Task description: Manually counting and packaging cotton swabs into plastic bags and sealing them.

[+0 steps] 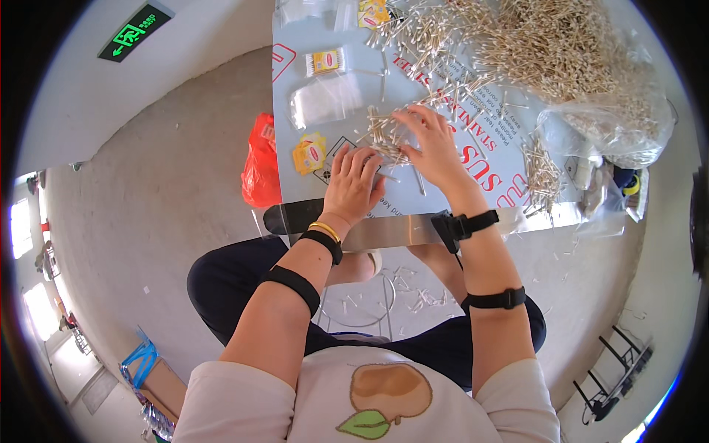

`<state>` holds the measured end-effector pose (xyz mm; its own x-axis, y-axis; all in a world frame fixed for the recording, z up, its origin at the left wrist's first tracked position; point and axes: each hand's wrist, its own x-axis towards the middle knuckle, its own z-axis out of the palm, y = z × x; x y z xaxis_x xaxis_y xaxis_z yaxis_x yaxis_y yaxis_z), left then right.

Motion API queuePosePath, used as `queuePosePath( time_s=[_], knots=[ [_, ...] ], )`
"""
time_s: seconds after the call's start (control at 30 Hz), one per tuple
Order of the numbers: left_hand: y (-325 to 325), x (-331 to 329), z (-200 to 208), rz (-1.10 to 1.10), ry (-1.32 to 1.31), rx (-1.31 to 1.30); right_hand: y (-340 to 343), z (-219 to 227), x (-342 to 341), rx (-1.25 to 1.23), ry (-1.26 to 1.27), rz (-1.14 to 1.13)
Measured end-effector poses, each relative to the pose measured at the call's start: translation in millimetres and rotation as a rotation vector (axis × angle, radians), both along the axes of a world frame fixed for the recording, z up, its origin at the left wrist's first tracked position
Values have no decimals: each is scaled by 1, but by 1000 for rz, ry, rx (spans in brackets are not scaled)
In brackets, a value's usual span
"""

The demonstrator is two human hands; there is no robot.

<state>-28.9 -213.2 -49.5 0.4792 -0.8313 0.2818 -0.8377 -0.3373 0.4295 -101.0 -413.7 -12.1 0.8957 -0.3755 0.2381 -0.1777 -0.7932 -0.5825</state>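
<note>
A small loose bunch of cotton swabs lies on the printed table top between my hands. My right hand reaches over its right side, thumb and forefinger apart, with swabs between them. Beside the bunch's near left edge is my left hand, fingers bent a little and spread over the table; their undersides are hidden. A few yellow printed cards sit just left of that hand. Beyond them are a stack of clear plastic bags and a filled packet of swabs.
A huge heap of swabs covers the far right, partly in a clear plastic bag. Another swab pile lies near the right edge. A red plastic bag hangs at the left edge. Below are a round stool and scattered swabs.
</note>
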Motion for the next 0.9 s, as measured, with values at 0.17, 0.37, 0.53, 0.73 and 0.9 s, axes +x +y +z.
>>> queuePosePath(
  time_s=[0.17, 0.37, 0.53, 0.73, 0.9],
  knots=[
    [1, 0, 0, -1, 19, -6, 6, -3, -10, -25, 187, 13],
    [4, 2, 0, -18, 54, -25, 5, -4, -64, 55, 27, -274],
    [8, 1, 3, 13, 142, -56, 30, -26, -76, 8, -19, -327],
    [4, 3, 6, 3, 185, -85, 41, -32, -75, -87, 28, -269],
    [-11, 5, 17, -2, 46, -65, 40, -35, -77, -66, 25, -267]
  ],
)
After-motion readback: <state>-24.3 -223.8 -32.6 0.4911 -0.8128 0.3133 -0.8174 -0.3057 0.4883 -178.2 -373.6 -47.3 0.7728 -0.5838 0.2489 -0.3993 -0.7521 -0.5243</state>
